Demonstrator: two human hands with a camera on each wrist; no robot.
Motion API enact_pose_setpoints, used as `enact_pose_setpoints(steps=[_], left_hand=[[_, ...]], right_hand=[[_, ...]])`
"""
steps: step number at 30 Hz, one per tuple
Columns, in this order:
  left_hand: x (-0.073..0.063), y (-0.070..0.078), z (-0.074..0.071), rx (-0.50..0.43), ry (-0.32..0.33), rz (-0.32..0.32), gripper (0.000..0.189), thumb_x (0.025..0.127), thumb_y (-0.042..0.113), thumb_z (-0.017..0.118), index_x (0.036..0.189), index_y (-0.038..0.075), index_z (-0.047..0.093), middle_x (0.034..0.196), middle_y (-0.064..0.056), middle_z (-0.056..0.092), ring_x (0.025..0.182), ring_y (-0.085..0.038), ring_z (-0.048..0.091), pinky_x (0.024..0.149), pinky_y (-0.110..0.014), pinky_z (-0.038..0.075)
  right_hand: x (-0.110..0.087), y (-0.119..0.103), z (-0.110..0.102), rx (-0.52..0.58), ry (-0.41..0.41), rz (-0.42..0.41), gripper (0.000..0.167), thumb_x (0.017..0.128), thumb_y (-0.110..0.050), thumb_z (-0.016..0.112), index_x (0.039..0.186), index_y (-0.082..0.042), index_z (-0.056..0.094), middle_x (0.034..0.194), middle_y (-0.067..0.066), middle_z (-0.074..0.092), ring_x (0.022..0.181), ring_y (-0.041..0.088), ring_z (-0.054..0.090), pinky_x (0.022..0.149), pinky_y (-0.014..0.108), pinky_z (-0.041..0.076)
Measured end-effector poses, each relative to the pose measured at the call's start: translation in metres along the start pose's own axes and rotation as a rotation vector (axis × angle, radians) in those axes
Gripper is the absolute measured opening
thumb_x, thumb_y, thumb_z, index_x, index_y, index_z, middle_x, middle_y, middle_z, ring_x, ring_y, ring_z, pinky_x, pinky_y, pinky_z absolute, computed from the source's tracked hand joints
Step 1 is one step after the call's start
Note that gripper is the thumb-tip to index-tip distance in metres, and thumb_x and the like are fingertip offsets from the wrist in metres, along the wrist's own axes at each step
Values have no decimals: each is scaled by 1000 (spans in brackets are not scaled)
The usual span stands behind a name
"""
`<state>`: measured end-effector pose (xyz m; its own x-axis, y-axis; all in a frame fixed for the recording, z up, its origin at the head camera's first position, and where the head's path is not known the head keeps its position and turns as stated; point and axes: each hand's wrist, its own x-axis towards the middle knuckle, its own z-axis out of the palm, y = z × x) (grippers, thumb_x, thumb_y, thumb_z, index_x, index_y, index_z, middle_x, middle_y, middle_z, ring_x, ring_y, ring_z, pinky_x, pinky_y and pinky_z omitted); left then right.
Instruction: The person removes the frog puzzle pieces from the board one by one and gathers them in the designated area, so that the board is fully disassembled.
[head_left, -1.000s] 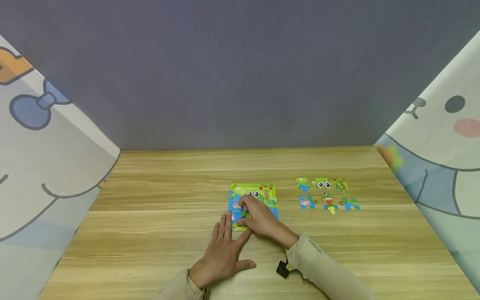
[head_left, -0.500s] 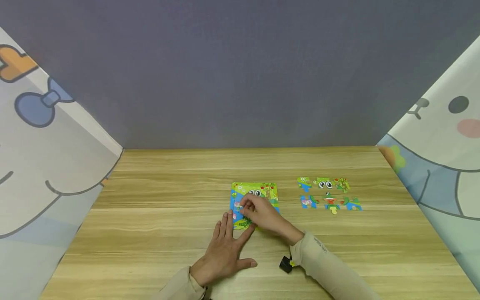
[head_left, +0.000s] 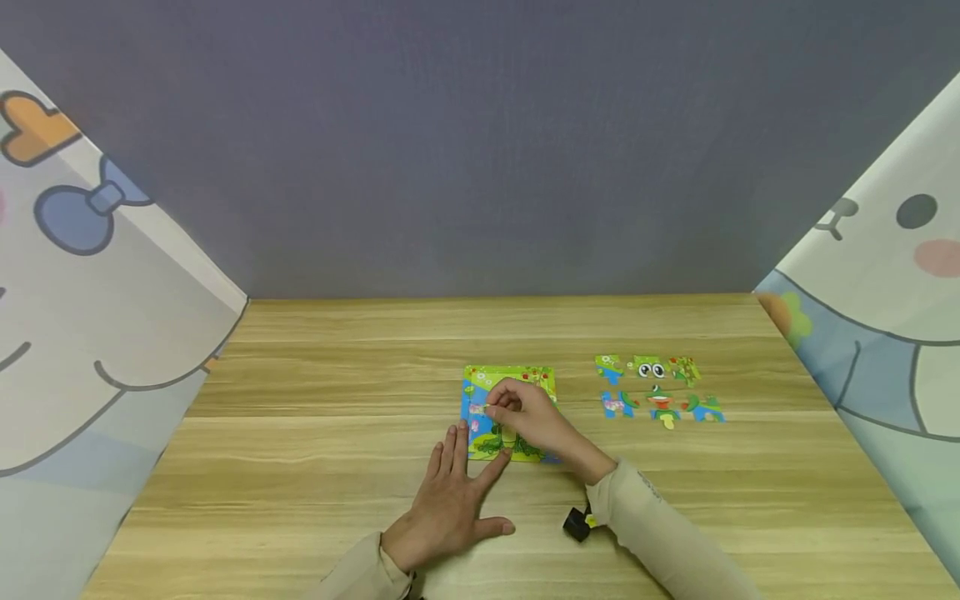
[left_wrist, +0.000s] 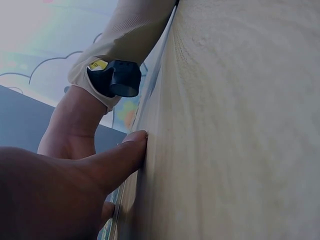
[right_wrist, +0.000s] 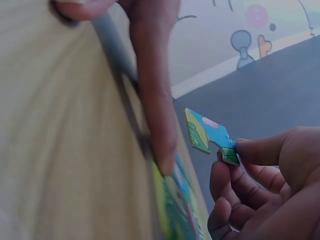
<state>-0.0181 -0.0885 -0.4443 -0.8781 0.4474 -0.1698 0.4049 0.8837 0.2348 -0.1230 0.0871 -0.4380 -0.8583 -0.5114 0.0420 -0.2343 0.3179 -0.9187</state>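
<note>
In the head view, my right hand (head_left: pixel 528 415) is over a frog-picture puzzle board (head_left: pixel 480 377). Its thumb and fingers pinch a jigsaw piece (right_wrist: pixel 212 132), which the right wrist view shows tilted and raised off the board, printed blue and green with a pink patch. My left hand (head_left: pixel 448 518) lies with straight, spread fingers at the board's near left corner; its index fingertip touches the near edge. Up close in the left wrist view, the left thumb (left_wrist: pixel 125 157) rests along the tabletop. Part of the frog picture is hidden behind my right hand.
Several loose jigsaw pieces (head_left: pixel 660 400) lie in two rows on the wooden table (head_left: pixel 337 375), right of the board. A grey partition (head_left: pixel 480 167) stands at the back, with cartoon-printed panels (head_left: pixel 112 333) at both sides. A small black camera (head_left: pixel 577 524) hangs at the right wrist.
My right hand has lifted slightly up and away from the board's lower part with the jigsaw piece pinched, uncovering the frog's lower body. The left hand stays in place.
</note>
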Motion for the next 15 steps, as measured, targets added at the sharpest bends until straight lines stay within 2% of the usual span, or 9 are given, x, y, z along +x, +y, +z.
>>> enact_pose_setpoints(steps=[4, 9, 15], left_hand=[[0, 0, 1, 4, 2, -1, 85, 83, 72, 61, 155, 32, 38, 160, -41, 11, 151, -53, 17, 117, -62, 29], [0, 0, 2, -5, 19, 5, 85, 83, 72, 62, 155, 31, 38, 160, -41, 11, 151, -53, 17, 117, -63, 29], [0, -1, 2, -1, 33, 10, 86, 84, 71, 62, 155, 30, 38, 159, -42, 12, 151, -54, 18, 117, -63, 29]], right_hand=[[-1, -1, -10, 28, 15, 21, 14, 99, -12, 62, 105, 0, 65, 94, 15, 66, 79, 11, 59, 71, 22, 50], [-4, 2, -23, 56, 25, 28, 19, 100, -12, 61, 108, 5, 63, 94, 17, 65, 78, 17, 60, 71, 29, 53], [-11, 4, -37, 55, 45, 39, 20, 99, -12, 61, 108, 5, 64, 93, 19, 66, 75, 14, 61, 70, 28, 54]])
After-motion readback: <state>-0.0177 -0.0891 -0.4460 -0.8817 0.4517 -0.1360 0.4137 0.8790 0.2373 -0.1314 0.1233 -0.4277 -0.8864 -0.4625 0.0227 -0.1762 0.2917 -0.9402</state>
